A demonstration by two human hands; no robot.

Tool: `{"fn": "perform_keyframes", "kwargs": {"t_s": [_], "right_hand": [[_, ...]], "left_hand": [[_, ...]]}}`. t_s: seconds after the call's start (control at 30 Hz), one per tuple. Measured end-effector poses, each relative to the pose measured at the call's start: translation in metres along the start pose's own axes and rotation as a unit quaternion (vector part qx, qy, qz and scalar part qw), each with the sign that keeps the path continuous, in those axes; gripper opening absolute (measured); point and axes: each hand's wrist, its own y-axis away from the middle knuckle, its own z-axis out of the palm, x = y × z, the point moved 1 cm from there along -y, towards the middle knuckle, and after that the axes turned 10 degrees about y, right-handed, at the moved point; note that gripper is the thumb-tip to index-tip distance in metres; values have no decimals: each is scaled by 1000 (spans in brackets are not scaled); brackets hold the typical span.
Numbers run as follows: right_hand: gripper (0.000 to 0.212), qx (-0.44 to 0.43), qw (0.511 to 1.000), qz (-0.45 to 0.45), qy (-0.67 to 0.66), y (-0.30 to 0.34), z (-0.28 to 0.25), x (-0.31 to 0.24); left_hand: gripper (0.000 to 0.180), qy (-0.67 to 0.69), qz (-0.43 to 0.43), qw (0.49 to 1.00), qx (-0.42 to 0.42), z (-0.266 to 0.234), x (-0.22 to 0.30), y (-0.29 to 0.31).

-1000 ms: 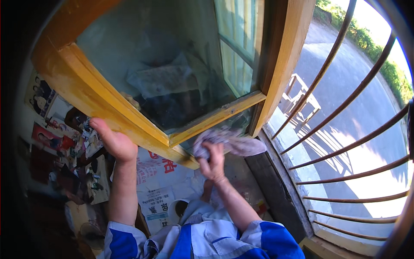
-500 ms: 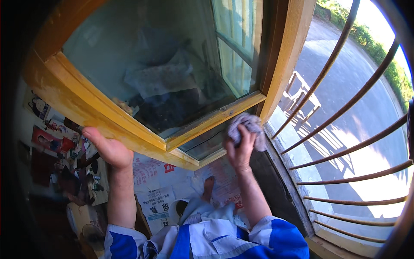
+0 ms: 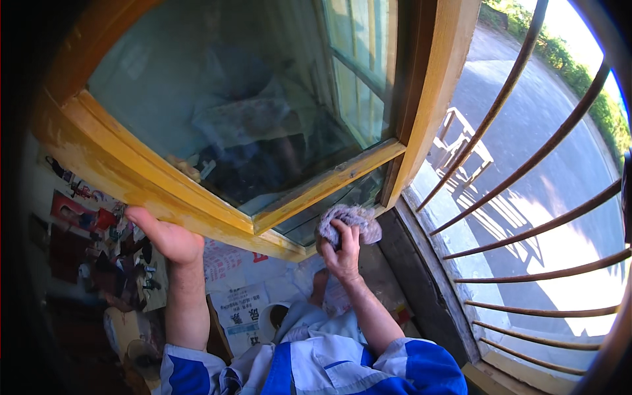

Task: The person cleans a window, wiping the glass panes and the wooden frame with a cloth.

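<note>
A yellow wooden window sash [image 3: 158, 181] stands at an angle in front of me, with a large glass pane [image 3: 257, 118] and a narrow lower pane [image 3: 359, 194]. My left hand [image 3: 172, 240] is at the sash's left edge, thumb stretched along the underside; the other fingers are hidden behind the wood. Bunched in my closed right hand [image 3: 343, 257] is a greyish-purple cloth [image 3: 349, 216]. It overlaps the lower pane near the bottom rail; whether it presses on the glass I cannot tell.
Curved metal bars [image 3: 520, 263] cross the window opening on the right, beyond the wooden post [image 3: 431, 99]. Below me are printed sheets [image 3: 243, 313] and a pale bucket-like container [image 3: 271, 316]. Clutter [image 3: 125, 257] fills the lower left. A wooden stand [image 3: 464, 148] is outside.
My right hand and the cloth have moved left and slightly down along the lower pane, away from the post. My left hand stays at the sash edge.
</note>
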Motion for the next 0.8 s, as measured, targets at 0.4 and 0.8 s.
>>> {"fn": "perform_keyframes", "kwargs": {"t_s": [0.4, 0.8], "right_hand": [[38, -65, 996, 62, -27, 26, -29, 15], [38, -69, 994, 86, -26, 19, -31, 16]], "left_hand": [[60, -20, -371, 895, -247, -123, -101, 144], [55, -31, -403, 877, -260, -113, -102, 138]]}}
